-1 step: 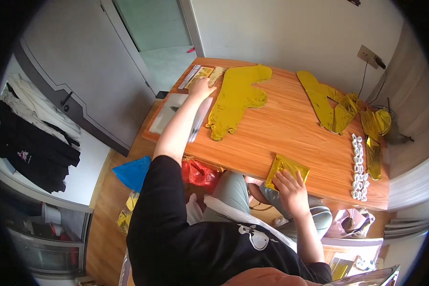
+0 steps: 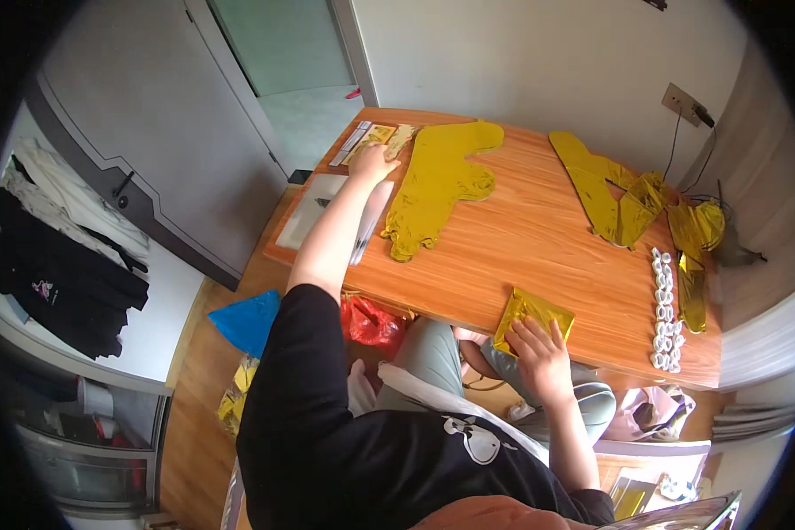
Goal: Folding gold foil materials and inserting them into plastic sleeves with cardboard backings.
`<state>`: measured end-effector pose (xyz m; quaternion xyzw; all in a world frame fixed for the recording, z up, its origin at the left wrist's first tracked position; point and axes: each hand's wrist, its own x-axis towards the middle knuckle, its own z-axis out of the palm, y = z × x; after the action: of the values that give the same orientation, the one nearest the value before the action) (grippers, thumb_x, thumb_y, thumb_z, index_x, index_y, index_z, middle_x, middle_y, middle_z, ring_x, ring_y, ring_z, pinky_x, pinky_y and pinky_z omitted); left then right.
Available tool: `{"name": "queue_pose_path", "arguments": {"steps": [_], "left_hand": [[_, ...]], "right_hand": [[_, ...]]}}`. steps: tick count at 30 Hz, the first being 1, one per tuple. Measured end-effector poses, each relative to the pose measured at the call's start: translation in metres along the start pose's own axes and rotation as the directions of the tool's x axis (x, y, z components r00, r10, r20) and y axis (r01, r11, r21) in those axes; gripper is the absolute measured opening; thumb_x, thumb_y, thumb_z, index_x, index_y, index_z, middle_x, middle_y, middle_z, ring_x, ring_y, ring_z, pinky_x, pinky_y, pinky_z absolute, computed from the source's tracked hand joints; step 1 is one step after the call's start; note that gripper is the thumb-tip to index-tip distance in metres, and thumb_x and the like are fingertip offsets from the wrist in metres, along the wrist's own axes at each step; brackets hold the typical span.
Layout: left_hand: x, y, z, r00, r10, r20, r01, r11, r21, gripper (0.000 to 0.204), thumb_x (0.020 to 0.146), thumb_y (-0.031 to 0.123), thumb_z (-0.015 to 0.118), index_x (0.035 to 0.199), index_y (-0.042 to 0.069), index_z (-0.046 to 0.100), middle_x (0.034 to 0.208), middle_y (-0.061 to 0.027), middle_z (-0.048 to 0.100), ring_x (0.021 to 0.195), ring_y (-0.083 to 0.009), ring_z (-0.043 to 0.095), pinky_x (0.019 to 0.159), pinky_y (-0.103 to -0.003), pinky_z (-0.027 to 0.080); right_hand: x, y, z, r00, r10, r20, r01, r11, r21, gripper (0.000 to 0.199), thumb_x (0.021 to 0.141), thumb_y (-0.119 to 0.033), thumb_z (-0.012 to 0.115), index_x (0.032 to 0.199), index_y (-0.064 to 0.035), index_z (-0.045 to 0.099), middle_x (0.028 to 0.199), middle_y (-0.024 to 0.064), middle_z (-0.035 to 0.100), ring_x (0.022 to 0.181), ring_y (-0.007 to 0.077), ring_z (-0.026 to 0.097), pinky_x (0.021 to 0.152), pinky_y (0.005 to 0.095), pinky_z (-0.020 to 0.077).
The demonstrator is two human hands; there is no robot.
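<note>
My left hand (image 2: 373,162) reaches to the far left of the table, over several yellow printed cards (image 2: 381,133). Its fingers curl downward, and what they pinch, if anything, is hidden. Just right of it lies a large flat gold foil balloon (image 2: 440,181), uninflated. Under my left forearm are clear plastic sleeves (image 2: 307,205). At the table's front edge my right hand (image 2: 543,358) rests, fingers stretched out, on a folded square of gold foil (image 2: 514,311), pressing it flat.
More gold foil balloons (image 2: 596,196) lie at the back right. Beside them runs a row of white rings or small rolls (image 2: 661,309). A wall socket (image 2: 683,102) with cables is behind. Below the table's front edge are a red plastic bag (image 2: 373,322) and a blue sheet (image 2: 246,322).
</note>
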<state>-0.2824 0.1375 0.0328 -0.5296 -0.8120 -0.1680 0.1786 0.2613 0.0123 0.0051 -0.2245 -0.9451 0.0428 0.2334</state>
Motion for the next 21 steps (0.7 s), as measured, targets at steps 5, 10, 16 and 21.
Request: {"name": "queue_pose_path", "arguments": {"steps": [5,10,16,21], "left_hand": [[0.027,0.01,0.01,0.922,-0.132,0.364,0.174,0.981,-0.085,0.065,0.086,0.053,0.072,0.136,0.012,0.065,0.126,-0.0163,0.069,0.116,-0.0307,0.066,0.098,-0.042,0.052],[0.036,0.015,0.012,0.878,-0.121,0.463,0.209,0.967,-0.143,0.064,0.087,0.051,0.071,0.137,0.012,0.064,0.129,-0.0162,0.069,0.116,-0.0298,0.067,0.099,-0.04,0.051],[0.042,-0.014,0.029,0.911,-0.034,0.411,0.163,0.945,-0.283,0.047,0.09,0.042,0.066,0.125,0.012,0.071,0.123,-0.0158,0.071,0.113,-0.0301,0.068,0.097,-0.039,0.051],[0.045,-0.024,0.027,0.939,0.093,0.332,0.032,0.935,-0.353,0.037,0.097,0.032,0.058,0.124,0.012,0.072,0.123,-0.0164,0.071,0.113,-0.0323,0.067,0.097,-0.04,0.051]], "right_hand": [[-0.02,-0.003,-0.015,0.99,0.137,0.013,-0.137,0.991,0.0,0.045,0.076,-0.002,0.067,0.12,-0.0127,0.071,0.133,0.0056,0.066,0.13,0.0271,0.058,0.115,0.0578,0.0369],[-0.041,0.006,-0.024,0.971,0.238,-0.009,-0.238,0.971,0.02,0.039,0.08,0.0,0.065,0.116,-0.0112,0.071,0.132,0.0065,0.068,0.13,0.0279,0.058,0.116,0.0576,0.035],[-0.043,0.006,-0.023,0.963,0.266,-0.049,-0.266,0.964,0.022,0.035,0.082,0.001,0.065,0.115,-0.0102,0.072,0.13,0.0069,0.068,0.131,0.028,0.058,0.117,0.0559,0.0348],[-0.045,0.006,-0.024,0.961,0.269,-0.062,-0.266,0.962,0.054,0.036,0.083,0.002,0.063,0.116,-0.0098,0.071,0.13,0.0073,0.068,0.131,0.0287,0.058,0.116,0.0555,0.0354]]}}
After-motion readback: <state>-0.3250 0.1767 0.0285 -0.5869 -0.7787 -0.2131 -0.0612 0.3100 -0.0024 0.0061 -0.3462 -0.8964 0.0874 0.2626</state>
